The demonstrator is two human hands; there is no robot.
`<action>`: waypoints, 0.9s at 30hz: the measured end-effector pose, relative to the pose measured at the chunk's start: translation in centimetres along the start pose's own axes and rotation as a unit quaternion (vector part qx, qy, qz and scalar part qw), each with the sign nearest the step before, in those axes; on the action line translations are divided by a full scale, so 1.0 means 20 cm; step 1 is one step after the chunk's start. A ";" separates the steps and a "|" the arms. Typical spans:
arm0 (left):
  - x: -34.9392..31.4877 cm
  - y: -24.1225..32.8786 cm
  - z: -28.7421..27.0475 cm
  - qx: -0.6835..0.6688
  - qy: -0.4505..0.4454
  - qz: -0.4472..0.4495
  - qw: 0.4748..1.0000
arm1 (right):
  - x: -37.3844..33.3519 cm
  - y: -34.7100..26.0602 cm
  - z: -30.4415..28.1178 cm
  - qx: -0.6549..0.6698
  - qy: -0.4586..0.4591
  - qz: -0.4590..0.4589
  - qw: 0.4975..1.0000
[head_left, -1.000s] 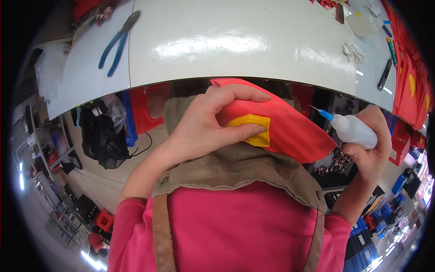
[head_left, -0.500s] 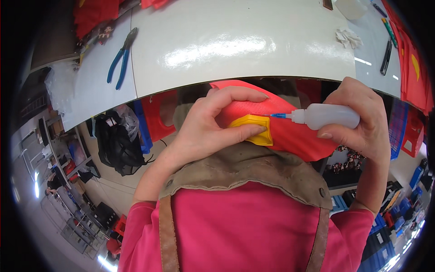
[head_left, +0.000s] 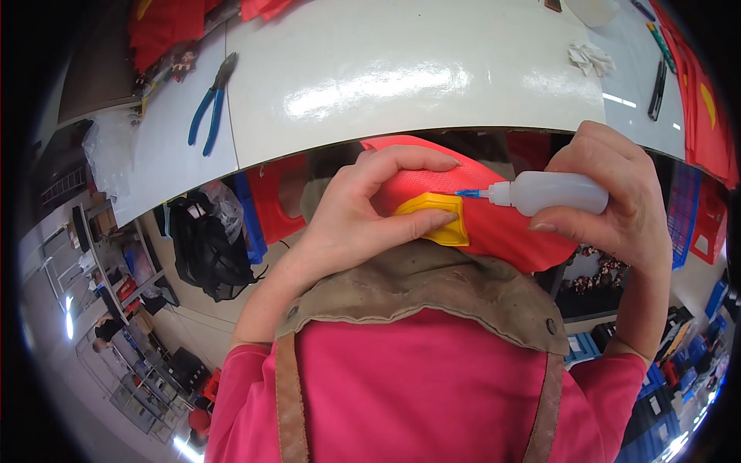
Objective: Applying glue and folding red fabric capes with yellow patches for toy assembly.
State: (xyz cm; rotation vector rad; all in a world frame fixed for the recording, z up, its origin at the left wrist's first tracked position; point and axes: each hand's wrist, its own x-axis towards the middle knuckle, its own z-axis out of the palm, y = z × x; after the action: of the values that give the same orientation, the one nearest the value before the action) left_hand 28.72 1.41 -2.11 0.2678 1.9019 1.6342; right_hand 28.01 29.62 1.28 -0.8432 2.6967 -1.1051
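My left hand (head_left: 370, 204) grips a red textured sheet (head_left: 505, 231) together with a yellow molded piece (head_left: 434, 203) that lies on it. The thumb presses on the yellow piece while the fingers curl over the sheet's far edge. In my right hand (head_left: 610, 189) is a translucent white squeeze bottle (head_left: 557, 193), held sideways with its tip toward the left. Its blue needle tip (head_left: 467, 194) meets the upper edge of the yellow piece, close to the red surface. Whether any liquid comes out is too small to see.
A white table (head_left: 340, 46) spans the far side. Blue-handled pliers (head_left: 212, 108) lie on its left. At the right are a crumpled tissue (head_left: 591, 59), a black pen-like tool (head_left: 658, 91) and stacked red pieces (head_left: 702, 108). A black bag (head_left: 208, 251) lies at lower left.
The bottle has shifted slightly left, and its needle tip now overlaps the yellow piece's upper edge more closely. My left hand keeps its hold; the whole view has shifted a little.
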 end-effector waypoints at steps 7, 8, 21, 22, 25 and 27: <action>0.00 0.00 0.00 0.006 0.001 0.001 1.000 | 0.01 -0.03 0.00 -0.018 -0.004 -0.003 1.000; 0.00 0.00 0.00 0.007 0.001 -0.001 1.000 | 0.01 -0.03 0.00 -0.018 -0.004 -0.003 1.000; 0.00 -0.01 0.00 0.010 -0.001 0.005 1.000 | 0.02 -0.04 0.00 -0.024 -0.006 -0.016 1.000; 0.00 -0.01 0.00 0.010 -0.002 0.005 1.000 | 0.02 -0.04 0.00 -0.024 -0.005 -0.018 1.000; 0.00 0.00 0.00 0.007 -0.002 0.004 1.000 | 0.02 -0.04 0.00 -0.024 -0.003 -0.016 1.000; 0.00 0.00 0.00 0.005 -0.001 -0.002 1.000 | 0.02 -0.04 0.00 -0.024 -0.003 -0.017 1.000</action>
State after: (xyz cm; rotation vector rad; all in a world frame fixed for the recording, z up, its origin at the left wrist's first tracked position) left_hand 28.69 1.41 -2.15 0.2694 1.9091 1.6205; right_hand 28.00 29.01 1.90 -0.9013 2.7248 -1.0466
